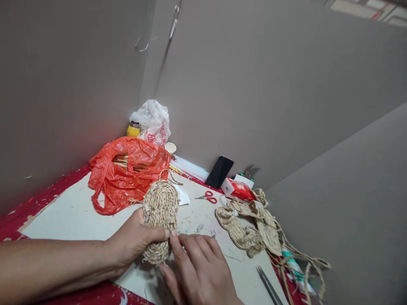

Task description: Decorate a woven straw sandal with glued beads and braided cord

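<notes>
My left hand point(133, 241) is wrapped round the lower part of an oval woven straw sole point(160, 212), thumb across its front. My right hand point(199, 267) lies beside it with fingers together, the fingertips touching the sole's lower right edge. The sole rests on a pale sheet of board point(73, 216) that covers a red table.
An orange plastic bag point(124, 178) with straw strips lies behind the sole. Red scissors point(208, 197), a black phone point(220, 171), a red packet point(240, 190) and a paper cup point(170, 147) sit near the wall. Woven straw sandals point(251, 226) with cords lie at right; metal tweezers point(269, 286) near the front.
</notes>
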`<action>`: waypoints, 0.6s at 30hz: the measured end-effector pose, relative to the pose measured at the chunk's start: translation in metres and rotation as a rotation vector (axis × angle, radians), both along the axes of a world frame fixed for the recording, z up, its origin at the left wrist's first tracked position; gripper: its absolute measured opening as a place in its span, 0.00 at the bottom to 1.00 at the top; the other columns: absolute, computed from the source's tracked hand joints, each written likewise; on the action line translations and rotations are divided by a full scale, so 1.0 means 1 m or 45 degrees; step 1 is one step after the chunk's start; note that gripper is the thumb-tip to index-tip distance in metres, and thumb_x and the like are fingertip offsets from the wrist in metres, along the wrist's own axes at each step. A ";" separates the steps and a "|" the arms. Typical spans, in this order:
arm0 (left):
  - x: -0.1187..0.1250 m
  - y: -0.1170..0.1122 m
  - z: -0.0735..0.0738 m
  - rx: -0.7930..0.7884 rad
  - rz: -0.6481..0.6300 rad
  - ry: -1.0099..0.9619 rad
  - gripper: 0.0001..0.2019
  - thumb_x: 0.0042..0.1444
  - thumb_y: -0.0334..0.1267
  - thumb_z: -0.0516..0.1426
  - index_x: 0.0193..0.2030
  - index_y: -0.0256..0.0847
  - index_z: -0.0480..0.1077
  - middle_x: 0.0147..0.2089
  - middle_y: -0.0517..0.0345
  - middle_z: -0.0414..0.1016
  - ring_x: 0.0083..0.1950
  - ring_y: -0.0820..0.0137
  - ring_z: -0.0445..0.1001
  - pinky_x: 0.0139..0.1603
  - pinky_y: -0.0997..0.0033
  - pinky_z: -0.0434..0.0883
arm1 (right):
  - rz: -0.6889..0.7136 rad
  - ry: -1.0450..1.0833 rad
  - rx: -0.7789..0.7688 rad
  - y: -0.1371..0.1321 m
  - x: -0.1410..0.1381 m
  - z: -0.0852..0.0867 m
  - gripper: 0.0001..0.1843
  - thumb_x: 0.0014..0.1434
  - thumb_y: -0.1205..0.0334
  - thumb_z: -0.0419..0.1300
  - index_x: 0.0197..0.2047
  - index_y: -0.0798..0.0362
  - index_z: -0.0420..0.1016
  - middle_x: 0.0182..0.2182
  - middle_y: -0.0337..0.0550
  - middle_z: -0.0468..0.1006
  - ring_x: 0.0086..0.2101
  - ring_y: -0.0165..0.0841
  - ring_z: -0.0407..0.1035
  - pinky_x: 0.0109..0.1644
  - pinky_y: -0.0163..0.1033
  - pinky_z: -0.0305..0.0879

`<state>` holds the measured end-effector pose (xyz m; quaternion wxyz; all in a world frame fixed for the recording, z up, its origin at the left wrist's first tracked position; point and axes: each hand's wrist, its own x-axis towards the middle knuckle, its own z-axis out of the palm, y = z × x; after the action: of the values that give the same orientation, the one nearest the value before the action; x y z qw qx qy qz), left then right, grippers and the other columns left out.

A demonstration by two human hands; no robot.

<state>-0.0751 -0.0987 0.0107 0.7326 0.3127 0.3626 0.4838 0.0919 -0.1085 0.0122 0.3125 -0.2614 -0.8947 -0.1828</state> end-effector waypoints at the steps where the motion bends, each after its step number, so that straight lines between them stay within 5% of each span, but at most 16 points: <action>1: 0.000 0.000 0.001 -0.002 -0.019 -0.004 0.15 0.43 0.26 0.62 0.41 0.36 0.71 0.32 0.58 0.76 0.35 0.68 0.74 0.39 0.68 0.71 | 0.054 0.119 -0.158 -0.001 0.002 0.003 0.14 0.60 0.61 0.55 0.44 0.62 0.73 0.28 0.51 0.79 0.28 0.39 0.72 0.32 0.43 0.65; 4: 0.001 0.001 0.004 0.007 -0.077 -0.028 0.16 0.41 0.25 0.62 0.39 0.35 0.71 0.31 0.58 0.76 0.33 0.69 0.73 0.36 0.69 0.70 | 0.056 0.698 -0.710 -0.007 0.012 0.009 0.13 0.61 0.62 0.56 0.49 0.53 0.70 0.28 0.44 0.76 0.27 0.34 0.71 0.28 0.38 0.67; 7: 0.001 0.001 0.006 0.022 -0.082 -0.030 0.20 0.40 0.25 0.63 0.43 0.36 0.70 0.32 0.58 0.76 0.34 0.68 0.73 0.36 0.69 0.70 | -0.246 1.266 -1.189 -0.011 0.016 0.013 0.11 0.61 0.55 0.57 0.45 0.49 0.72 0.25 0.38 0.72 0.21 0.30 0.67 0.19 0.31 0.61; 12: 0.001 -0.002 0.005 0.059 -0.102 0.065 0.16 0.41 0.26 0.63 0.39 0.35 0.69 0.30 0.61 0.74 0.31 0.72 0.70 0.33 0.73 0.68 | -0.338 1.196 -1.721 0.000 0.006 0.012 0.19 0.54 0.46 0.62 0.24 0.54 0.71 0.18 0.34 0.66 0.19 0.24 0.58 0.19 0.27 0.56; 18: 0.001 -0.005 0.005 0.105 -0.168 0.118 0.16 0.41 0.25 0.61 0.40 0.36 0.70 0.31 0.62 0.75 0.32 0.72 0.70 0.33 0.73 0.69 | -0.261 1.189 -1.955 0.006 0.001 0.001 0.19 0.52 0.46 0.64 0.28 0.53 0.69 0.15 0.29 0.63 0.13 0.19 0.47 0.14 0.27 0.46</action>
<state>-0.0738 -0.1036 0.0160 0.7319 0.3879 0.3542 0.4340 0.0933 -0.1022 0.0128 0.3656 -0.5240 -0.5249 0.5624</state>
